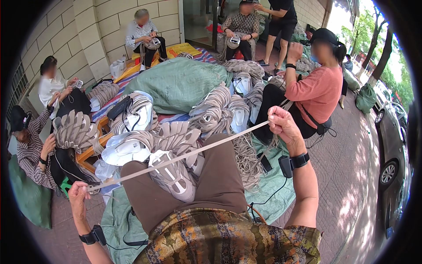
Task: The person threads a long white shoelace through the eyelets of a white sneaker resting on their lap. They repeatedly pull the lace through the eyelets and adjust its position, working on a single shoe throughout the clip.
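A flat beige shoelace (pixel 189 154) is stretched taut in a slant across my lap. My left hand (pixel 79 192) pinches its lower end at the left, and my right hand (pixel 282 123) pinches it higher up at the right. Beneath the lace, a grey-beige shoe upper (pixel 171 176) with pale stripes rests between my thighs. Just beyond my knees lie stacked shoe uppers (pixel 132 147), some showing white linings. A tangled heap of beige laces (pixel 246 163) spreads beside my right knee.
A large green sack (pixel 176 83) lies in the middle. Several people sit around with shoe uppers; the nearest, in a coral top (pixel 314 88), is at my right. An orange-brown wooden stool (pixel 90 154) stands at left. Parked cars (pixel 391 145) line the right side.
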